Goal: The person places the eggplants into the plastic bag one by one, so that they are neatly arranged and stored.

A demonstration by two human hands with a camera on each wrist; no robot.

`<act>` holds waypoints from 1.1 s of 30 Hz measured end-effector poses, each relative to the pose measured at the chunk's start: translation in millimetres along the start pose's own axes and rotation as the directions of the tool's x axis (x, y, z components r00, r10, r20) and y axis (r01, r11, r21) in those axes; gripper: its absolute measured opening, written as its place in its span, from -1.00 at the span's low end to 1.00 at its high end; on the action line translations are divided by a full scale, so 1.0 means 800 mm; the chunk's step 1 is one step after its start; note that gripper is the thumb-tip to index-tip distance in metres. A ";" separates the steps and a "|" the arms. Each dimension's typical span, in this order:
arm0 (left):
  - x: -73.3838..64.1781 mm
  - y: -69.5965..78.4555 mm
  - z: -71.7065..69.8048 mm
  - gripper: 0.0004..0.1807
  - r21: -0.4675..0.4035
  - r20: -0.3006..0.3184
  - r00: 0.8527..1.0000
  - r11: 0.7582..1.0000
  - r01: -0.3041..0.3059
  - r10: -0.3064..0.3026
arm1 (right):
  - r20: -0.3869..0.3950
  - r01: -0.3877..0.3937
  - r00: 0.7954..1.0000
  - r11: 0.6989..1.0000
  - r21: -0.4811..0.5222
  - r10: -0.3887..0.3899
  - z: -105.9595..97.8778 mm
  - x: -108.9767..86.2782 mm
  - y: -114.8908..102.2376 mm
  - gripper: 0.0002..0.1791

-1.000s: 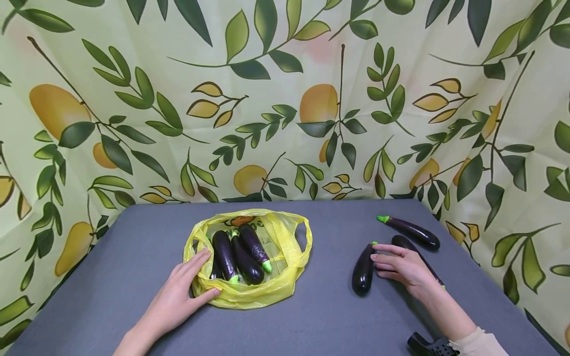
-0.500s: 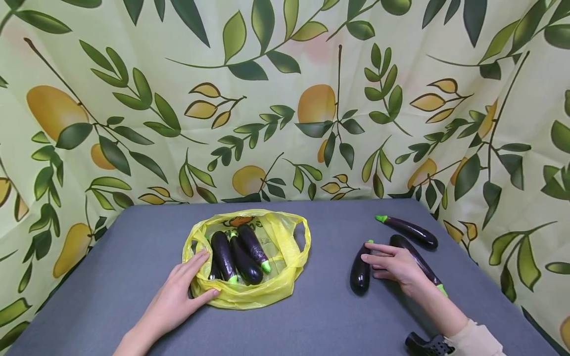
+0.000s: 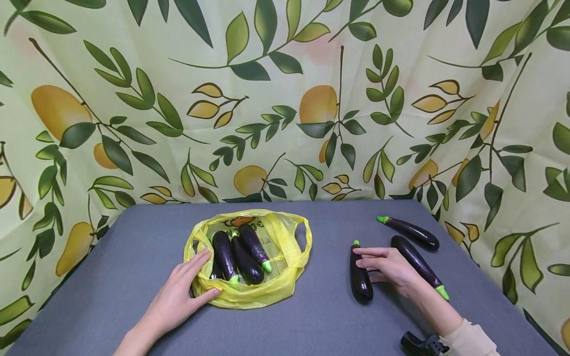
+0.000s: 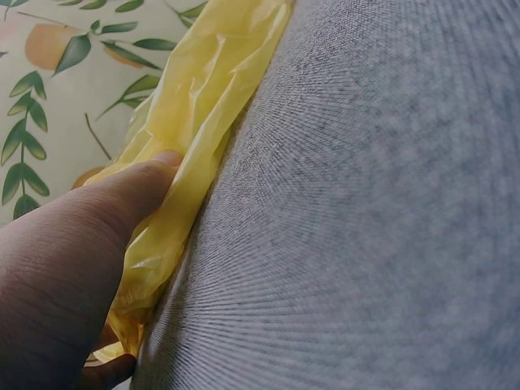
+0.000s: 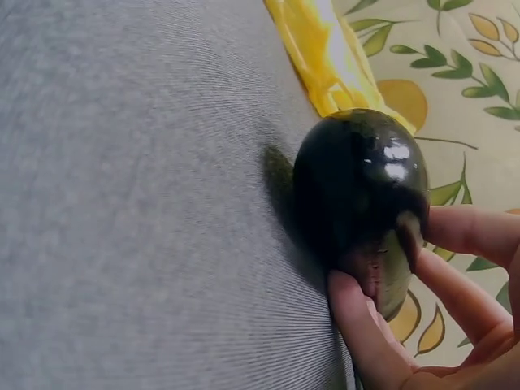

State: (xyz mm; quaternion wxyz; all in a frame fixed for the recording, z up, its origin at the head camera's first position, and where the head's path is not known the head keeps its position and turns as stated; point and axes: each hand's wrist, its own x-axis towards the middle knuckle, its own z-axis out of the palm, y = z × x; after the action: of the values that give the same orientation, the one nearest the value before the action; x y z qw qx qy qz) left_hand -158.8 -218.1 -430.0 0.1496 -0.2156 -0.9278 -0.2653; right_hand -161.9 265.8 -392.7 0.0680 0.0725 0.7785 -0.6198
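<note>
A yellow plastic bag (image 3: 285, 284) lies with its mouth spread wide on the left half of the table, several dark purple eggplants (image 3: 224, 252) with green caps inside. My left hand (image 3: 173, 291) holds the bag's left side, fingers over the rim and thumb along the front; in the left wrist view the thumb presses the yellow plastic. To the right, my right hand (image 3: 392, 269) holds a small eggplant (image 3: 361, 284) near its stem end, fingers over the top and thumb at the near side. In the right wrist view its rounded end faces the camera.
Two more eggplants lie beyond my right hand, one close to the wrist (image 3: 418, 262) and another farther back (image 3: 411, 232). A grey cloth (image 3: 329, 316) covers the table, and a leaf-patterned curtain (image 3: 276, 143) stands behind it and along the sides.
My right hand has moved left, and the stem end of the small eggplant has swung left with it. The left hand and the bag stay in place.
</note>
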 end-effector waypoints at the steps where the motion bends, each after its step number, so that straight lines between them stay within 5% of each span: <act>1: 0.000 0.000 0.000 -0.07 0.000 0.000 1.000 1.000 0.001 -0.001 | 0.002 0.006 1.000 1.000 -0.002 -0.006 0.000 0.001 0.000 -0.49; 19: -0.002 -0.003 0.003 -0.07 0.001 0.006 1.000 1.000 0.016 -0.016 | 0.046 0.025 0.999 0.998 -0.059 -0.022 0.007 0.008 -0.005 -0.39; 33: -0.002 0.001 0.001 -0.08 -0.002 -0.007 1.000 1.000 0.007 -0.007 | 0.206 0.024 0.978 0.997 0.080 -0.040 0.003 0.008 -0.010 -0.37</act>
State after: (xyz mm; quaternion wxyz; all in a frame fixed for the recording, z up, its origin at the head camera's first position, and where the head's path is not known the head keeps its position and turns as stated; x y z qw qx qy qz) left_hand -157.4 -217.7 -430.9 0.1517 -0.2116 -0.9277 -0.2676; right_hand -169.8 261.7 -386.6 0.1361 -0.0023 0.7438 -0.6544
